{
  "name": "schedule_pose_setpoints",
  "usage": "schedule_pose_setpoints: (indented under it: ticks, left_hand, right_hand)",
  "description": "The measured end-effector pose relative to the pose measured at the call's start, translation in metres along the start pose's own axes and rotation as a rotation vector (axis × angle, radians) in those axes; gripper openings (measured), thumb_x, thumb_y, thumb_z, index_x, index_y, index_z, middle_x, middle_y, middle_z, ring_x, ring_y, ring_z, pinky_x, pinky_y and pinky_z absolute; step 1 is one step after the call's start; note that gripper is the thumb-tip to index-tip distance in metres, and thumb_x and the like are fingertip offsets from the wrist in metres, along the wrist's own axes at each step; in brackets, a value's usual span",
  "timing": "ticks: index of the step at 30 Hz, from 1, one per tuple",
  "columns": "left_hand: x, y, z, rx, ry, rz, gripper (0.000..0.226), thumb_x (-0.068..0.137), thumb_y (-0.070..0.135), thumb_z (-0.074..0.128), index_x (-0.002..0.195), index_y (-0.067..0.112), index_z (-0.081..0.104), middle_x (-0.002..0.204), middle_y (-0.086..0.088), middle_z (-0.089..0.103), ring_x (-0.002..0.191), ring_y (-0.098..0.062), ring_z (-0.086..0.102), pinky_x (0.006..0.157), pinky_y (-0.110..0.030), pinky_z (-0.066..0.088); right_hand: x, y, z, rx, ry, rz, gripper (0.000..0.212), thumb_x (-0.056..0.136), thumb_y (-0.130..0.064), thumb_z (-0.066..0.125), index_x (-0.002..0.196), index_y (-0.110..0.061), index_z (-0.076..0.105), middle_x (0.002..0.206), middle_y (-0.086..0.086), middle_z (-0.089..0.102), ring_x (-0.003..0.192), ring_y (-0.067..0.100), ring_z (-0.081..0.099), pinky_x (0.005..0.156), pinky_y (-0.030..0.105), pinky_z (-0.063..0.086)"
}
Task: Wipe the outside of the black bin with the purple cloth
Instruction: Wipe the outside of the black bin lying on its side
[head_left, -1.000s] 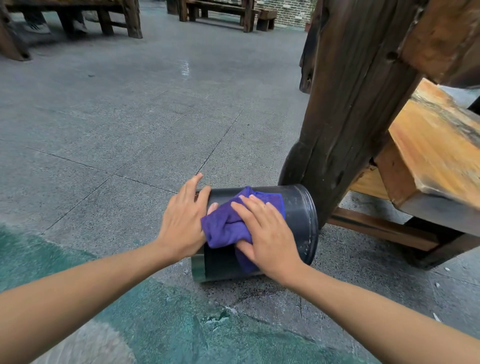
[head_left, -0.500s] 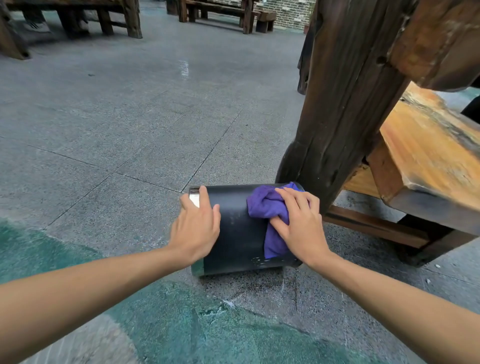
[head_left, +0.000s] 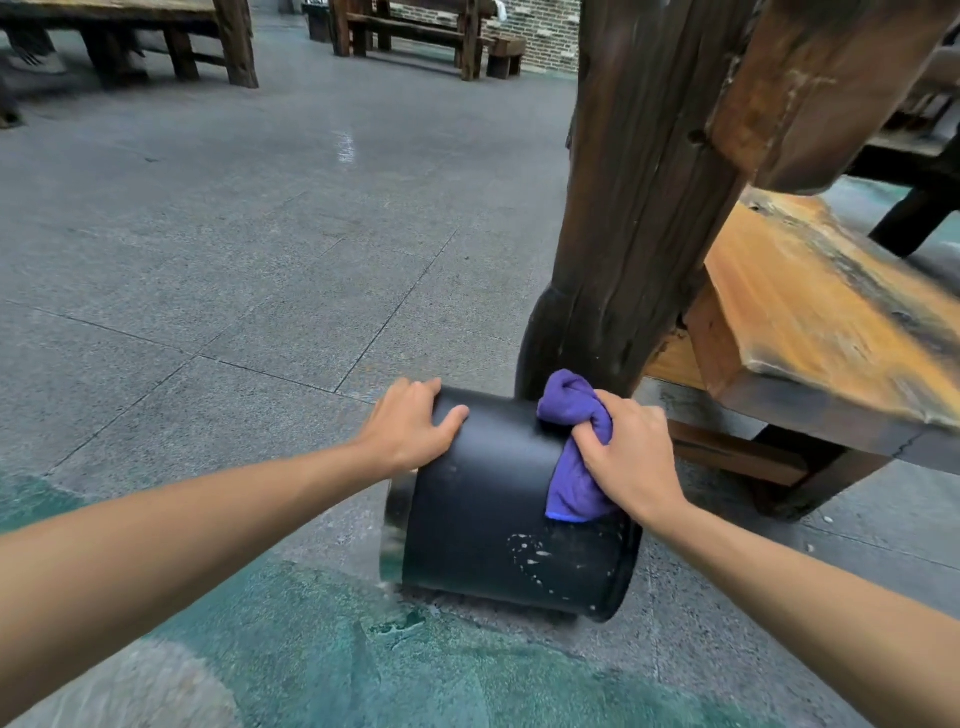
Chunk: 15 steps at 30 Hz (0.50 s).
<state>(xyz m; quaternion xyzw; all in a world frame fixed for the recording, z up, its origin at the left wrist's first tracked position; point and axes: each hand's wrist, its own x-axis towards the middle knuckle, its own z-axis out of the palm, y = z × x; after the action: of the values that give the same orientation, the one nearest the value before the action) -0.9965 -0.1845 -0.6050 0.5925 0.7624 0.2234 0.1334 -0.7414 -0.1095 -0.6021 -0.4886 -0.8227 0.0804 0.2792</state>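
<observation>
The black bin (head_left: 493, 519) lies on its side on the stone floor, rim end to the right, with pale specks on its lower wall. My left hand (head_left: 410, 426) rests on the bin's upper left end, fingers curled over the edge and thumb on the wall. My right hand (head_left: 623, 457) presses the bunched purple cloth (head_left: 571, 441) against the bin's upper right side, near the rim. Part of the cloth sticks up above my fingers and part hangs down the wall.
A thick dark wooden post (head_left: 623, 234) stands right behind the bin. A wooden bench (head_left: 810, 322) with an orange seat reaches out to the right. A green painted patch (head_left: 311, 649) covers the floor in front. Wooden benches (head_left: 415, 31) stand far back.
My right hand slid the cloth from the bin's middle toward its right end and bunched it up. The left hand shifted on the bin's left end. The bin turned and sits closer.
</observation>
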Motion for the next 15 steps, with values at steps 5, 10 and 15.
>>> schedule_pose_setpoints:
  ticks: [5,10,15]
  left_hand:
    - [0.012,0.0,0.014,0.035,-0.05,0.02,0.057,0.096,0.053,0.045,0.139,0.015,0.047,0.115,-0.02,0.058,0.116,-0.039,0.054,0.096,-0.044,0.045]
    - [0.003,-0.002,0.034,0.176,-0.064,0.038,0.065,0.101,0.055,0.019,0.157,0.024,0.013,0.162,-0.023,0.005,0.146,-0.041,0.017,0.113,-0.057,0.032]
    - [0.01,-0.009,0.033,0.462,-0.002,0.356,0.073,0.098,0.052,0.004,0.158,0.011,0.016,0.167,-0.011,0.012,0.153,-0.029,0.013,0.124,-0.047,0.013]
  right_hand:
    - [0.009,0.013,0.003,-0.032,-0.054,0.046,0.028,0.087,-0.03,0.051,0.112,-0.027,0.064,0.1,-0.002,0.071,0.096,0.029,0.06,0.088,0.038,0.04]
    - [0.009,0.016,0.013,-0.021,-0.062,0.077,0.039,0.09,-0.035,0.05,0.128,-0.027,0.057,0.12,0.0,0.065,0.114,0.031,0.051,0.095,0.044,0.043]
    - [0.011,0.022,0.024,0.023,0.035,0.079,0.038,0.09,-0.031,0.054,0.127,-0.026,0.059,0.119,0.001,0.065,0.111,0.031,0.048,0.092,0.043,0.042]
